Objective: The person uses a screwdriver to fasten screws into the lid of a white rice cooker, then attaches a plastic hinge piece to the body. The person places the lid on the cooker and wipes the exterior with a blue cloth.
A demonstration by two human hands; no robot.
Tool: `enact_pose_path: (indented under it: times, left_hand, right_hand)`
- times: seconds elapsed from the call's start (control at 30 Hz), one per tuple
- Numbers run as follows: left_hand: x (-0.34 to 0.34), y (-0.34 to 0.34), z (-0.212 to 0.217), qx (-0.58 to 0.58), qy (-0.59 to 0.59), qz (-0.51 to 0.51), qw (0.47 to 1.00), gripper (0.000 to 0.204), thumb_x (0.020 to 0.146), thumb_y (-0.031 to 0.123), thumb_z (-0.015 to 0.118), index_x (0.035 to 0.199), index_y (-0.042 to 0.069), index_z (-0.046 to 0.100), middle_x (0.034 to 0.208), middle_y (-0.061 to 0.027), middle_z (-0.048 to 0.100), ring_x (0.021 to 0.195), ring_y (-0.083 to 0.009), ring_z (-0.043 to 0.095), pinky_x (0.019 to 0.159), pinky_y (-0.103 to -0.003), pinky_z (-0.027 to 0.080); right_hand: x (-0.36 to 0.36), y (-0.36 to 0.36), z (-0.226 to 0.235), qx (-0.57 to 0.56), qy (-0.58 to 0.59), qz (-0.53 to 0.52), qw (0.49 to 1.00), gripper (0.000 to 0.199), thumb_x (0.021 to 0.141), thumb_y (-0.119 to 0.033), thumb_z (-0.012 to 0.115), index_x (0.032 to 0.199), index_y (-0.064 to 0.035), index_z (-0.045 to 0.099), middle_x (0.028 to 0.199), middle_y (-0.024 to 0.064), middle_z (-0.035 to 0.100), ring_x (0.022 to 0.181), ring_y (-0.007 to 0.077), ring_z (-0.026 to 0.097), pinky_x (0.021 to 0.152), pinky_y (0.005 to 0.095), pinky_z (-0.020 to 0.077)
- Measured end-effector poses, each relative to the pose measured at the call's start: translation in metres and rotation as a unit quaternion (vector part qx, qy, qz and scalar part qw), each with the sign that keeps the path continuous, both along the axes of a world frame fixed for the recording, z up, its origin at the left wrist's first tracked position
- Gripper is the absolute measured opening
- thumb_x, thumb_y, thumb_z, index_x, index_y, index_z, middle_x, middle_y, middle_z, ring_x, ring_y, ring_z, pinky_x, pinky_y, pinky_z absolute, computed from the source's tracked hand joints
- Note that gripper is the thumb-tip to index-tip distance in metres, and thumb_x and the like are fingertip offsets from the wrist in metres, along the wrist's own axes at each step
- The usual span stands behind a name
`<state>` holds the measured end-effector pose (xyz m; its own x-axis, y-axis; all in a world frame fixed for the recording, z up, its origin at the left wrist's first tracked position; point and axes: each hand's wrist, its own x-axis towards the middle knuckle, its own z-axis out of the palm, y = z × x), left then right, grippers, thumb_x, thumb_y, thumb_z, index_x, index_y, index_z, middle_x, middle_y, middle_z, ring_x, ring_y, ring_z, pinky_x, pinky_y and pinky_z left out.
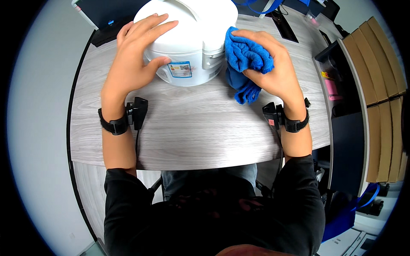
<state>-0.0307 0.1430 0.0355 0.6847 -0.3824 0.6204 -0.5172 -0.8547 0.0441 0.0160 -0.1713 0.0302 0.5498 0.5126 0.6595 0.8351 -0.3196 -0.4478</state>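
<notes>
A white, rounded appliance with a lid and a carrying handle, looking like a rice cooker (179,36), stands at the far middle of the table; its far end is cut off by the frame. My left hand (139,55) lies spread on its left side, fingers over the lid and thumb against the wall near a blue-edged label (180,69). Bunched in my right hand (277,64) is a blue cloth (247,53). Part of it hangs below my fingers, and it meets the cooker's right side.
The grey wood-grain table (205,132) curves along its front edge. Brown cardboard boxes (376,64) stand at the right beside a dark shelf unit (348,145) with a pink item (332,88). Each wrist wears a strapped black device with a cable. A blue strap lies at the back.
</notes>
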Motion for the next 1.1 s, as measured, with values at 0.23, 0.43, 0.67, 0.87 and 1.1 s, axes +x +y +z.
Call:
enact_pose_path:
  times: [0.23,0.43,0.67,0.87,1.1]
  left_hand:
    - [-0.001,-0.018,-0.001,-0.011,-0.06,-0.006,0.998,0.071,0.062,0.029,0.092,0.13,0.024,0.072,0.134,-0.0046,0.066,0.124,-0.024,0.055,0.11,-0.044,0.031]
    - [0.0,-0.039,-0.008,-0.017,-0.118,-0.009,0.993,0.072,0.059,0.043,0.094,0.125,0.023,0.074,0.124,-0.0036,0.07,0.111,-0.022,0.055,0.097,-0.04,0.032]
    - [-0.002,-0.041,-0.01,-0.015,-0.109,0.002,0.994,0.073,0.06,0.038,0.095,0.128,0.022,0.073,0.13,-0.0023,0.069,0.114,-0.0218,0.054,0.098,-0.039,0.034]
    - [-0.007,-0.043,-0.006,-0.009,-0.098,-0.005,0.995,0.064,0.07,0.021,0.09,0.131,0.021,0.071,0.13,-0.0038,0.069,0.113,-0.0222,0.055,0.097,-0.038,0.033]
    - [-0.018,-0.038,0.007,0.009,-0.019,-0.029,0.999,0.069,0.071,0.007,0.082,0.137,0.02,0.066,0.142,-0.0051,0.063,0.118,-0.0253,0.055,0.103,-0.04,0.033]
  right_hand:
    - [-0.013,0.007,-0.001,-0.01,-0.01,-0.021,1.0,0.07,0.058,0.006,0.077,0.125,-0.0132,0.071,0.107,0.009,0.068,0.101,0.0288,0.068,0.093,0.0368,0.0546]
    - [-0.014,0.011,-0.002,-0.01,-0.043,-0.034,0.998,0.064,0.057,0.001,0.087,0.117,-0.0154,0.073,0.103,0.01,0.067,0.097,0.0314,0.067,0.085,0.04,0.0571]
    - [-0.007,0.007,-0.009,-0.031,-0.024,-0.029,0.999,0.054,0.058,0.001,0.086,0.108,-0.0148,0.075,0.096,0.0076,0.066,0.095,0.0308,0.065,0.084,0.0407,0.0553]
    - [0.0,0.003,-0.017,-0.091,-0.03,-0.039,0.995,0.049,0.062,-0.003,0.086,0.108,-0.0148,0.076,0.094,0.0079,0.065,0.092,0.0302,0.064,0.08,0.0407,0.0542]
    - [0.011,-0.004,-0.027,-0.123,0.01,-0.036,0.992,0.052,0.062,0.0,0.085,0.11,-0.0163,0.075,0.097,0.0077,0.065,0.095,0.0307,0.064,0.083,0.0406,0.0548]
